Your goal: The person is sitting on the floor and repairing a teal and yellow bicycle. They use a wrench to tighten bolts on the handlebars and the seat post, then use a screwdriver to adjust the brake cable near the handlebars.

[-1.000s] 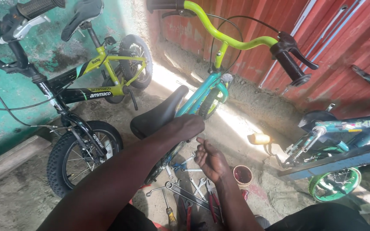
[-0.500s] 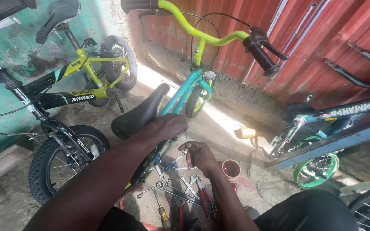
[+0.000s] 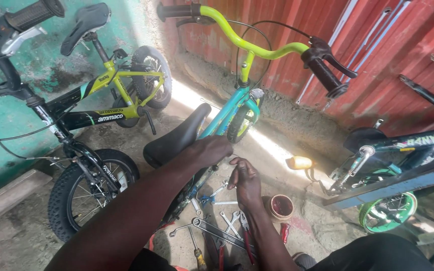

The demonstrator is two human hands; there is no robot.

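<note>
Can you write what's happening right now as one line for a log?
left hand: gripping black saddle of teal bike | right hand: low beside frame, above wrenches on ground | red-stained cup nearby

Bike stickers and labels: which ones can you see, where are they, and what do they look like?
Frame sticker: on the down tube of the black and yellow-green bike at left; long black strip, white lettering.
Top tube sticker: same bike, near its seat post; small dark lettering on yellow-green.
Frame lettering: on the dark bike at right; yellow-green letters, upside down.
No packages, signs or screens.
</note>
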